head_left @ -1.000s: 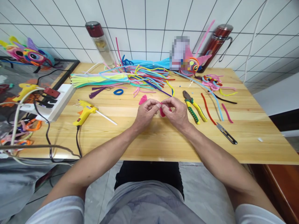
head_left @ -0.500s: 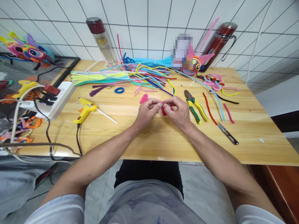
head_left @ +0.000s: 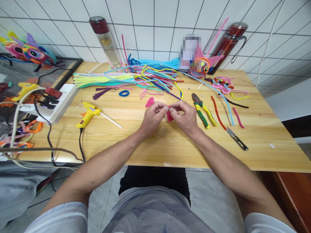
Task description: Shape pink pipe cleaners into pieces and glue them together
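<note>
Both hands meet over the middle of the table, thumbs and fingertips pinched close together. Between them is a bright pink pipe cleaner piece (head_left: 169, 117), mostly covered by the fingers. My left hand (head_left: 155, 116) is closed on its upper left end. My right hand (head_left: 184, 116) pinches the same piece from the right and hides part of it. Just beyond my left hand lies a folded pink pipe cleaner shape (head_left: 150, 102), ridged and pointed. To the right of my right hand rest pliers (head_left: 203, 111) with green and yellow handles.
A yellow glue gun (head_left: 88, 114) with a white stick lies at left beside a white power strip (head_left: 64, 103). Bundled pipe cleaners (head_left: 104, 81) spread along the back. Thread snips (head_left: 237, 139) lie at right. A glass bottle (head_left: 107, 45) and a red flask (head_left: 227, 45) stand by the wall.
The pink piece between the fingers has turned slightly, and less of it shows at the right. Both hands stay in nearly the same place.
</note>
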